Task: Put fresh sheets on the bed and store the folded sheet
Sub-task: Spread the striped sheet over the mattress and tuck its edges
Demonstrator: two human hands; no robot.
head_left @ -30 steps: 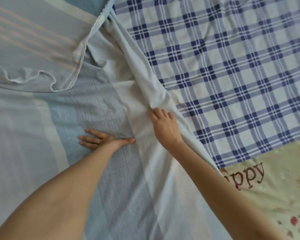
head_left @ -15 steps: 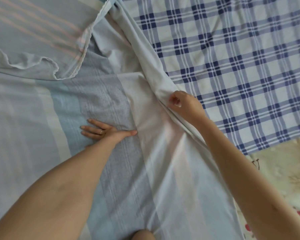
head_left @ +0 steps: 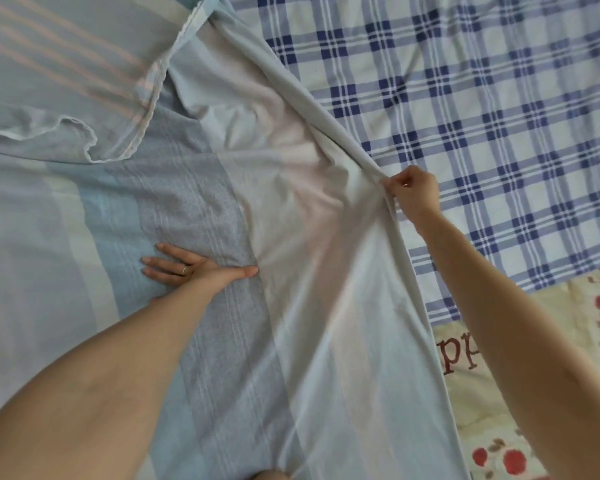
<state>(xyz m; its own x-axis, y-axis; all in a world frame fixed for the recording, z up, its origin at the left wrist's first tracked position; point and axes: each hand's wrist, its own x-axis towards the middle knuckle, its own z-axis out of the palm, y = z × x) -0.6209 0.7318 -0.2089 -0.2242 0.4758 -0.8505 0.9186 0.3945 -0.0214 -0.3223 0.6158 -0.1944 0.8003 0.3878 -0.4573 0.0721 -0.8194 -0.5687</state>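
Note:
A pale blue and grey striped sheet [head_left: 194, 209] lies spread over the left and middle of the bed. Its right edge forms a raised fold that runs diagonally from the top centre down to the lower right. My right hand [head_left: 413, 194] pinches that folded edge and holds it up over the plaid sheet. Flat on the striped sheet, fingers straight and spread, my left hand [head_left: 191, 268] presses the cloth down; a ring shows on one finger. A blue and white plaid sheet [head_left: 482, 116] covers the right of the bed underneath.
A cream blanket [head_left: 471, 393] with red lettering and red flower prints lies at the lower right, under the plaid sheet's edge. At the upper left a turned-back part of the striped sheet [head_left: 66, 81] with pink lines lies wrinkled, its hem curled.
My right hand has moved to the right with the sheet's folded edge pinched in it, pulling the cloth wider over the plaid sheet. My left hand has stayed pressed on the sheet.

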